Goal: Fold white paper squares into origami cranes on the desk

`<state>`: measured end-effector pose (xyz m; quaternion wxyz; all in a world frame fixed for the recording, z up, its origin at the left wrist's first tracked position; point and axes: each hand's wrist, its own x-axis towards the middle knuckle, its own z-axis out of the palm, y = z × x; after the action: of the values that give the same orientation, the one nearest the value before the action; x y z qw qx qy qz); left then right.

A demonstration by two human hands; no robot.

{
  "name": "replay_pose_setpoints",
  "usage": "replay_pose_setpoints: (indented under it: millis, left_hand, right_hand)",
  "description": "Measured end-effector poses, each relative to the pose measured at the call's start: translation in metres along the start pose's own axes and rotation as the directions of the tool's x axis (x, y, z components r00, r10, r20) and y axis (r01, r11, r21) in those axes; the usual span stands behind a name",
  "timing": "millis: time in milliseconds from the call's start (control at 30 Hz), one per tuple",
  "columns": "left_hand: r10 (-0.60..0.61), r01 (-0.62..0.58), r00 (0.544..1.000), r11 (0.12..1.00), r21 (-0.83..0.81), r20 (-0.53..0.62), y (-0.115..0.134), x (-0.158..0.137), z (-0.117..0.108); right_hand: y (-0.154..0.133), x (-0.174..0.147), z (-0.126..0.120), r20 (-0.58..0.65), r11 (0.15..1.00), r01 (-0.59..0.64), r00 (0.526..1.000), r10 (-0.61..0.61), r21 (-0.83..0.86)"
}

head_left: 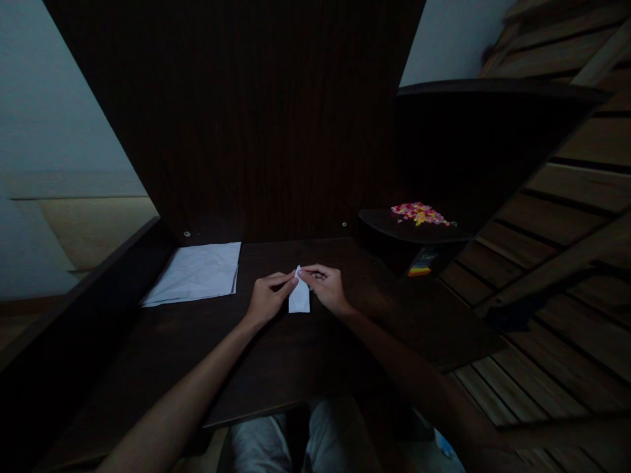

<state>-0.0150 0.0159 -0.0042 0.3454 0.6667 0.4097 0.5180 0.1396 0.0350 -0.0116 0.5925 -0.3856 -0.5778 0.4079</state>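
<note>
A small folded piece of white paper (299,301) stands out against the dark desk, narrow and pointed at its far end. My left hand (269,294) pinches that pointed end from the left, thumb and fingers closed on it. From the other side my right hand (326,286) grips the same tip, its thumb close to the left thumb. The lower, straight-edged part of the paper hangs free of the fingers. What the fingertips cover at the fold is hidden.
A stack of white paper sheets (197,272) lies at the desk's left. On a small corner shelf (379,223) at right is a heap of colourful small pieces (421,213). A tall dark panel (246,118) rises behind the desk (276,368); wooden slats (582,328) stand at far right.
</note>
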Motion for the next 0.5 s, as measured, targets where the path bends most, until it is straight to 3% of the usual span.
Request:
replay_pose_setpoints:
  millis: [200, 500]
  left_hand:
    - [0.005, -0.006, 0.999, 1.000, 0.018, 0.046, -0.0006, -0.0008, -0.0008]
    - [-0.050, 0.049, 0.998, 0.999, 0.019, 0.040, -0.0032, 0.0019, -0.0007]
  right_hand:
    - [-0.0011, 0.0030, -0.0022, 0.026, 0.979, -0.187, 0.982, 0.185, 0.086]
    - [-0.0005, 0.0061, -0.0019, 0.062, 0.973, -0.198, 0.980, 0.191, 0.121]
